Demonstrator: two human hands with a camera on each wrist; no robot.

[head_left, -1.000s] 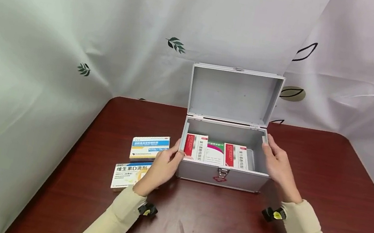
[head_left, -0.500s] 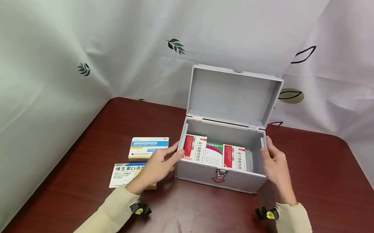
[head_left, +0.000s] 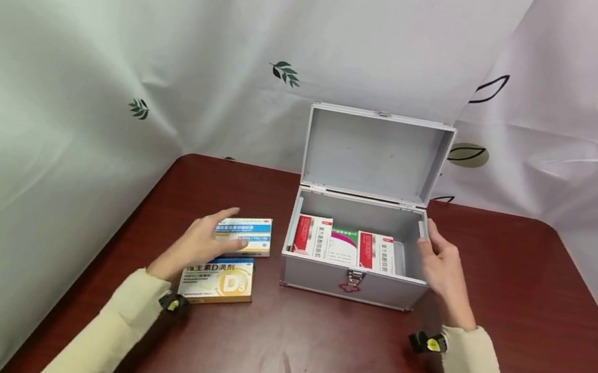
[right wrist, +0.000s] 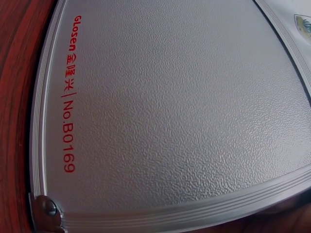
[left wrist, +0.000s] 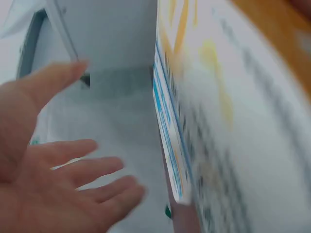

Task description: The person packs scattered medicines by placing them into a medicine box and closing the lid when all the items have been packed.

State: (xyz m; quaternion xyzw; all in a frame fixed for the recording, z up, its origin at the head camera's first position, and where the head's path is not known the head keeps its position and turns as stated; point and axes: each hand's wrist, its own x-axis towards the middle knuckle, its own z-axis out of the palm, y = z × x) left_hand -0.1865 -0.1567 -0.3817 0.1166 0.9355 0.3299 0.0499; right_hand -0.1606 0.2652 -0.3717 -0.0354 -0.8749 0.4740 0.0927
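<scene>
Left of the open metal case [head_left: 319,279], we spread our left hand [head_left: 197,241] over the blue-and-white carton [head_left: 259,238], grasping nothing; the D3 carton [head_left: 216,288] lies just beside it. Our right hand [head_left: 443,273] grips the case's right rim. Inside sit two red-and-white cartons [head_left: 320,239].

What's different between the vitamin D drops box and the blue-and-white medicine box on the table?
The vitamin D drops box is white and gold with a large D3; the blue-and-white medicine box has a blue band. The drops box lies nearer the person, the blue-and-white one farther. The left hand hides more of the blue-and-white box than of the drops box. Both lie on the table.
</scene>
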